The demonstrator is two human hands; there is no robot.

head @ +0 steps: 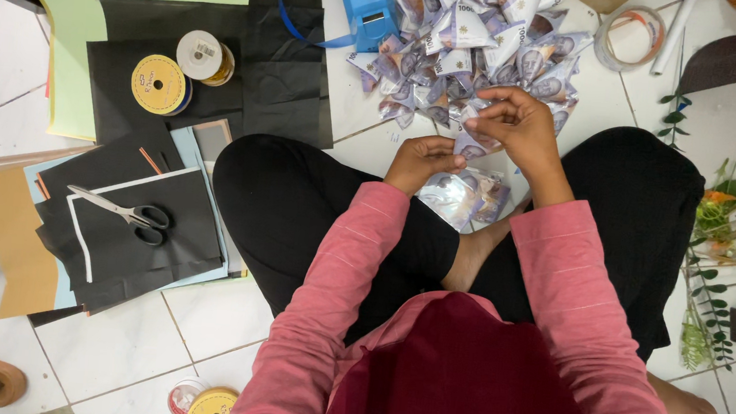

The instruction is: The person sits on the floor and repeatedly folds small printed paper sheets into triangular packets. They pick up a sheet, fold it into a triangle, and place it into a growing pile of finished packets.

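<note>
I sit cross-legged on a white tile floor. My left hand (423,161) and my right hand (517,122) together pinch a purple banknote (473,145) that is partly folded, held just above my knees. Beyond my hands lies a pile of folded purple banknotes (480,39), shaped like cones. A few flat banknotes in a clear wrap (462,196) rest on the floor between my legs.
A blue tape dispenser (366,3) stands left of the pile. Black paper sheets (220,70) hold two ribbon spools (159,84). Scissors (124,210) lie on more black paper at left. A tape roll (631,35) is at top right, green stems (713,264) at right.
</note>
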